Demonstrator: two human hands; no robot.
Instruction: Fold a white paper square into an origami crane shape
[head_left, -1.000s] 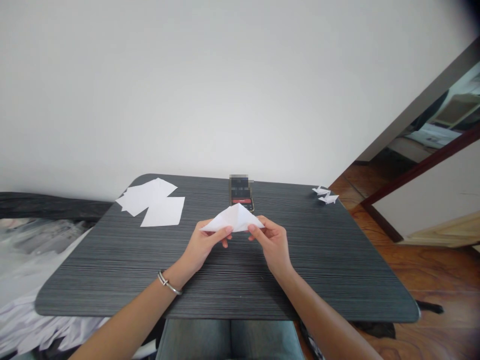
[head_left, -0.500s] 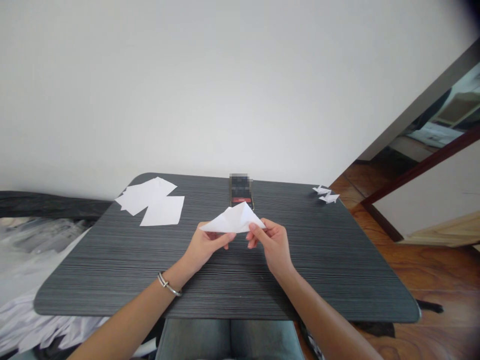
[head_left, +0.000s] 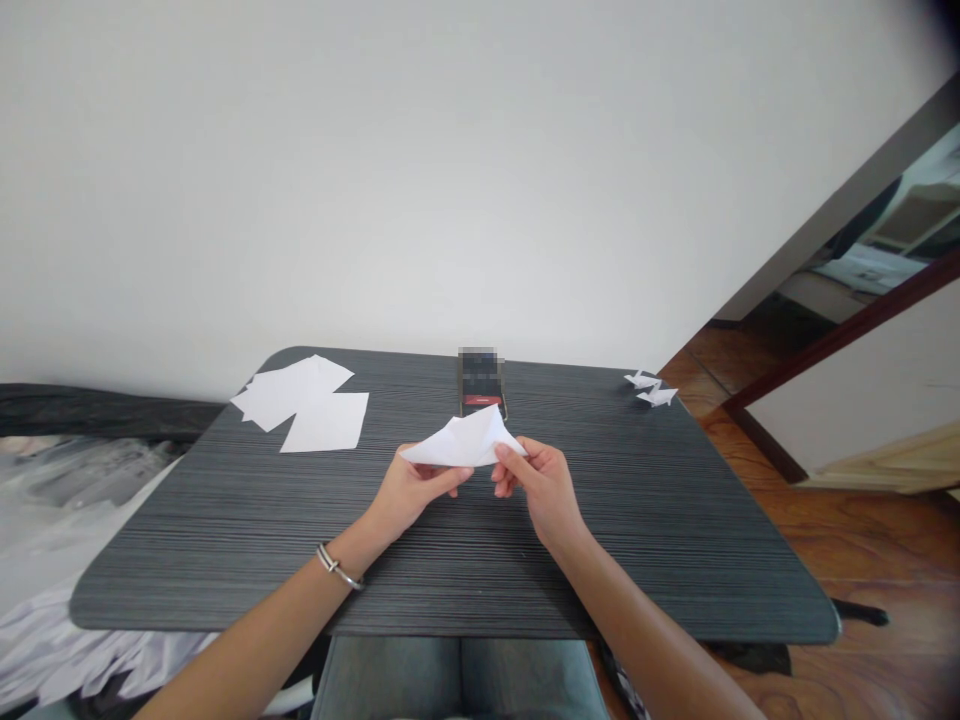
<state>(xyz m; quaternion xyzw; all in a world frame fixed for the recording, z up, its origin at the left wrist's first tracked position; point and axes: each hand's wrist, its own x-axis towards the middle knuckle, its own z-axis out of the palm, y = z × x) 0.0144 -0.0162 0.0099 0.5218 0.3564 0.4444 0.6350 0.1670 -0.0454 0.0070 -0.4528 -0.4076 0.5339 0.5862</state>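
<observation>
A folded sheet of white paper (head_left: 461,440) is held up over the dark table between both hands. It is roughly triangular, with a raised peak toward its right side and a crease down its face. My left hand (head_left: 409,487) grips its left end and lower edge, thumb along the bottom and the other fingers mostly hidden behind. With thumb and fingertips, my right hand (head_left: 541,482) pinches the right corner. Just beyond the paper a phone (head_left: 482,383) stands with its screen facing me; the paper's tip comes close to its lower edge in view.
Loose white paper sheets (head_left: 324,422) lie at the table's back left. Small folded paper figures (head_left: 657,397) sit near the back right edge. The dark wood-grain table (head_left: 637,540) meets a white wall (head_left: 480,180) behind. Pale fabric or plastic (head_left: 82,560) is heaped left of the table.
The paper's peak has shifted slightly right and its right flap has bent inward. My right hand has moved a little to the left; my left hand is almost still.
</observation>
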